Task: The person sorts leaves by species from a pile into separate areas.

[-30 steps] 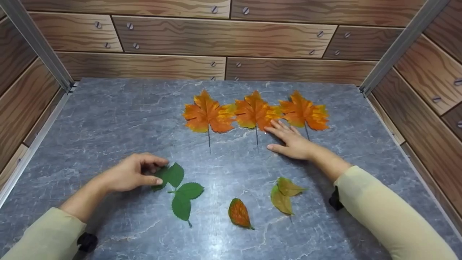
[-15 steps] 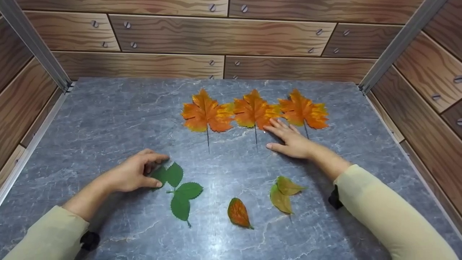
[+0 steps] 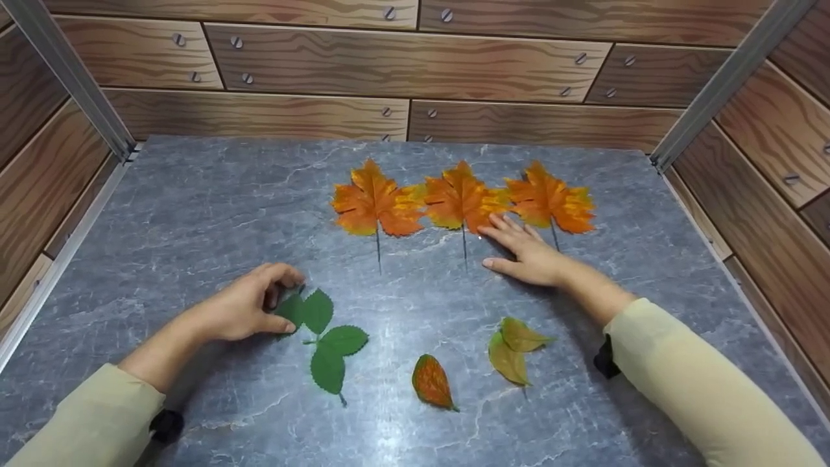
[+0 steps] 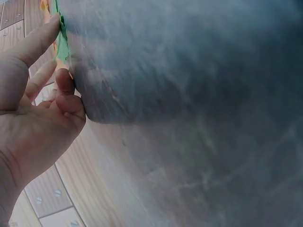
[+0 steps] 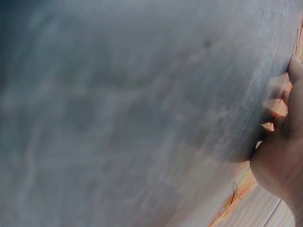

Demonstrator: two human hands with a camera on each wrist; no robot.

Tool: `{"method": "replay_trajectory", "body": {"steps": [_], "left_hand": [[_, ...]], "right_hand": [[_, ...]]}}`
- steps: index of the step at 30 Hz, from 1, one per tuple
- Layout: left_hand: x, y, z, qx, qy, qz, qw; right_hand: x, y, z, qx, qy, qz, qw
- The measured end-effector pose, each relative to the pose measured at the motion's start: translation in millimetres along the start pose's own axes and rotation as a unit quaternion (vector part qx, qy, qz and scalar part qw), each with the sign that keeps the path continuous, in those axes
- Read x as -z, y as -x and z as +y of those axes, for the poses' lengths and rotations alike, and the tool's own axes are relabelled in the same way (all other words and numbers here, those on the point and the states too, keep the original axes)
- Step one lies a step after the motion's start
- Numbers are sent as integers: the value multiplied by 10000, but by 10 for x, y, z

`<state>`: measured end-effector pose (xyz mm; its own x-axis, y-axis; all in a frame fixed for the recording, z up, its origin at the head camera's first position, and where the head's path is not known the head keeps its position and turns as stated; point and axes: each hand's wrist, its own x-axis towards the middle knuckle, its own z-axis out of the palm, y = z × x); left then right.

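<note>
best to steady the green sprig (image 3: pixel 329 366) on the table (image 3: pixel 194 214) with the left hand (image 3: pixel 237 306), thumb and fingers apart by its leftmost leaflet (image 3: pixel 293 307); with the right hand (image 3: pixel 528 258), fingers stretched, best not to drag the middle maple leaf (image 3: pixel 462 200)

Counted 3 orange maple leaves (image 3: pixel 377 202), 4 visible green leaflets (image 3: pixel 328 371), 2 yellow-green leaflets (image 3: pixel 508 360), 1 red-orange leaf (image 3: pixel 432 383), 1 left hand (image 3: pixel 241 306), 1 right hand (image 3: pixel 530 257), 2 sleeves (image 3: pixel 703 379), 1 table (image 3: pixel 220 207).

A white shine (image 3: pixel 389 415) is cast on the table (image 3: pixel 214 214) toward its near edge. Both wrist views are dimmed and blurred.
</note>
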<state>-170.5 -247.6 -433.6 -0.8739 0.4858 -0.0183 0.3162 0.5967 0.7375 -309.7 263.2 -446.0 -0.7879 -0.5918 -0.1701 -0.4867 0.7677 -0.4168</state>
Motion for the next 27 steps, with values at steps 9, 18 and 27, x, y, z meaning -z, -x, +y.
{"method": "replay_trajectory", "body": {"steps": [9, 18, 27], "left_hand": [[78, -10, -77, 497, -234, 384, 9978], [355, -128, -309, 896, -283, 714, 9930], [557, -193, -505, 1062, -457, 757, 9904]], "right_hand": [[11, -9, -4, 3, -6, -16, 10000], [10, 0, 7, -14, -45, 6, 10000], [7, -5, 7, 0, -37, -2, 10000]]}}
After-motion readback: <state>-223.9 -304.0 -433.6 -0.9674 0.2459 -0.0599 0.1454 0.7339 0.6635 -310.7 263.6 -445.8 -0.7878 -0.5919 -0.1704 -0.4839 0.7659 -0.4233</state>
